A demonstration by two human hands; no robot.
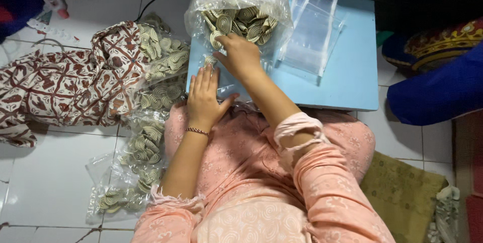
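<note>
Head view:
Big bag: the clear bag of spiral pieces point(240, 19) sits on the blue desk point(352, 72), at its far-left edge.
Right hand point(240, 57): fingers curled into the bag's mouth; what they pinch is hidden.
Left hand point(204, 97): flat, fingers together, just below the bag.
Empty bags point(312, 31): right of the big bag, bare desk beyond.
Filled packets point(146, 142): floor, left of the desk.

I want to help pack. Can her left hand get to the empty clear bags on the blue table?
Probably yes: the left hand lies flat on the blue table, but the right arm crosses before the empty clear bags.
</note>
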